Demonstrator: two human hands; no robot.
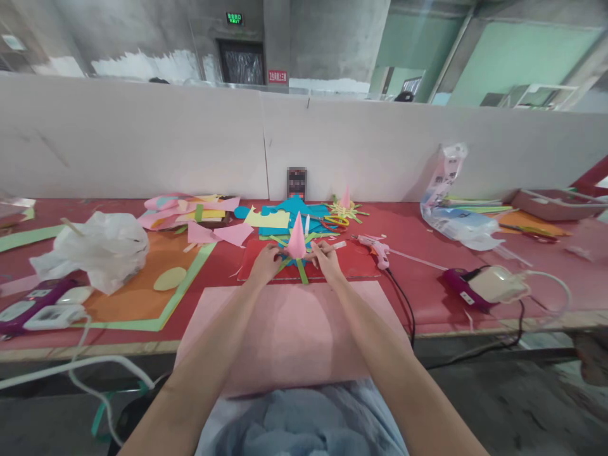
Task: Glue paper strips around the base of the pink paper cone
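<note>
A pink paper cone stands point up in front of me, with green paper strips and blue paper spreading out around its base. My left hand has its fingers closed at the left edge of this piece. On the opposite side, the fingers of my right hand pinch near the cone's base. A small white stick-like item shows beside the right fingers; its kind is unclear. Under the piece lies a red board. Scissors with yellow handles rest on blue paper just behind.
A pink glue gun with a black cord lies to the right, near a purple power strip. Another pink cone stands behind. Leftward are a crumpled white plastic bag and orange paper. A white partition borders the table.
</note>
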